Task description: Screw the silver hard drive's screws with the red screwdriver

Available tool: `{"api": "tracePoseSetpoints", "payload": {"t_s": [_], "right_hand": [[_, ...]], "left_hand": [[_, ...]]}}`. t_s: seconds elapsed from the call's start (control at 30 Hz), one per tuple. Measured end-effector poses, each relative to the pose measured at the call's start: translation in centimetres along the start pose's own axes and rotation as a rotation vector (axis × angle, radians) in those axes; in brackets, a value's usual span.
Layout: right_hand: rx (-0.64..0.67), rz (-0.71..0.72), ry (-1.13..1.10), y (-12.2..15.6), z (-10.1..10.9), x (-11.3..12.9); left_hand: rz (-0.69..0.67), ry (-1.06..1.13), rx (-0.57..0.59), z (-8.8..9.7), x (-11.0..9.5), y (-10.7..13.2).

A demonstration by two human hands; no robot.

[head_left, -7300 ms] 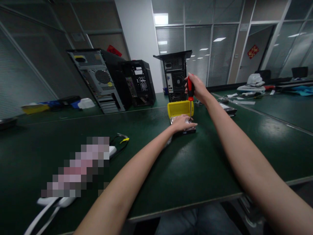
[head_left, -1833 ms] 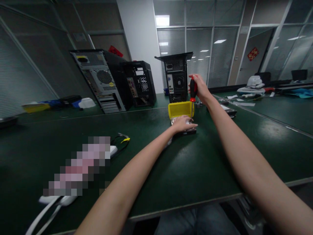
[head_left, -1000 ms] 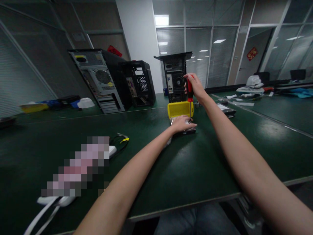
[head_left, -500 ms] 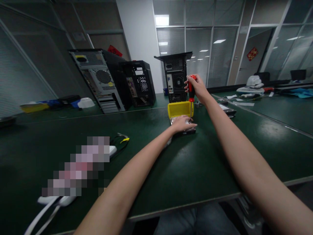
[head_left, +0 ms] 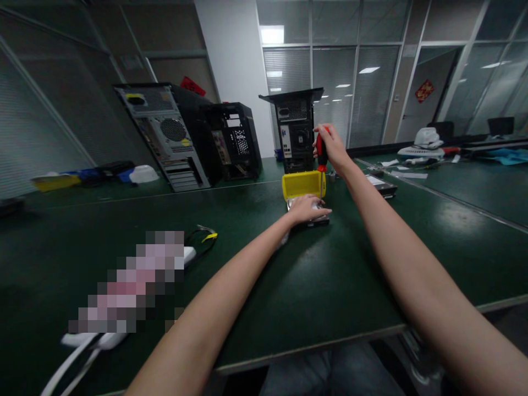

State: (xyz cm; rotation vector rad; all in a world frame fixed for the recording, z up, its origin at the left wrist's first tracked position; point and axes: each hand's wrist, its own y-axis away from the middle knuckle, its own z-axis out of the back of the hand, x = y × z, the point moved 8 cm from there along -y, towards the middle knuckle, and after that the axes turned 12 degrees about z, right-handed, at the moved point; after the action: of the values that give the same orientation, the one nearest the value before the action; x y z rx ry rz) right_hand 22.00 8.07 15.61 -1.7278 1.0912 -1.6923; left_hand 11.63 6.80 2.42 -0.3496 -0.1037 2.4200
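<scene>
My left hand (head_left: pixel 306 209) lies across the top of a hard drive (head_left: pixel 319 221), holding it against the green table (head_left: pixel 313 286). Its thumb reaches toward the drive's right side. My right hand (head_left: pixel 332 146) grips the handle of a red and black screwdriver (head_left: pixel 322 159), held upright. The blade points down to the drive near my left fingertips; the tip is hard to see there. Just behind the drive sits an open yellow case (head_left: pixel 303 184), its lower part hidden.
Several black computer cases (head_left: pixel 177 132) stand at the back left, with another (head_left: pixel 295 132) behind the yellow case. A second drive (head_left: pixel 383 187) lies to the right. At the left are a white power strip (head_left: pixel 113 340) and a cable with a yellow tag (head_left: pixel 210 237).
My right hand has turned slightly around the screwdriver handle. The screwdriver stays upright and my left hand keeps its place on the drive.
</scene>
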Motion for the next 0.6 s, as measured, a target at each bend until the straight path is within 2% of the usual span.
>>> {"api": "tracePoseSetpoints", "payload": {"t_s": [0.37,0.6], "right_hand": [[0.000,-0.074,-0.039,0.00,-0.37,-0.43],[-0.004,-0.065,-0.018,-0.15,-0.22,-0.66]], "left_hand": [[-0.007,0.000,-0.004,0.12,-0.06,0.03],[-0.014,-0.009,-0.004,0.19,-0.20,0.10]]}}
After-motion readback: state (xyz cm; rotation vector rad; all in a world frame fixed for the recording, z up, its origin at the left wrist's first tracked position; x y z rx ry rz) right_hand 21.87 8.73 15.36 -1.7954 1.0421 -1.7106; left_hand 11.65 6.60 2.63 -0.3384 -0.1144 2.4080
